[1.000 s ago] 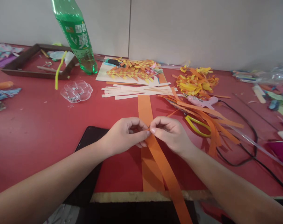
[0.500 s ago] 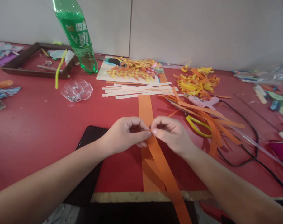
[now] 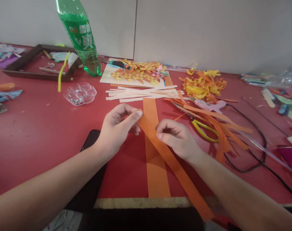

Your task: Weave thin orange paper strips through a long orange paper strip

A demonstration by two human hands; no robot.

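Observation:
My left hand (image 3: 118,128) pinches the upper end of a long orange paper strip (image 3: 177,165) between thumb and fingers. The strip slants down to the right, and its lower end hangs past the table edge. My right hand (image 3: 176,138) has its thumb and fingertips closed at the strip's right edge, a little below my left hand. Beneath, a second, lighter orange strip (image 3: 156,179) lies straight on the red table, partly covered by the held one. A dark phone-like slab (image 3: 90,141) lies under my left forearm.
White paper strips (image 3: 143,93) lie ahead. At right are yellow-handled scissors (image 3: 205,130) under orange offcuts (image 3: 223,141), a pink corded glue gun (image 3: 210,104) and yellow-orange scraps (image 3: 203,85). A green bottle (image 3: 84,41), clear flower-shaped dish (image 3: 80,93) and dark frame (image 3: 35,76) stand left.
My left hand has moved up and left with the strip's end, away from my right hand. The strip slants more, and its lower end has swung right. My right hand stays nearly in place.

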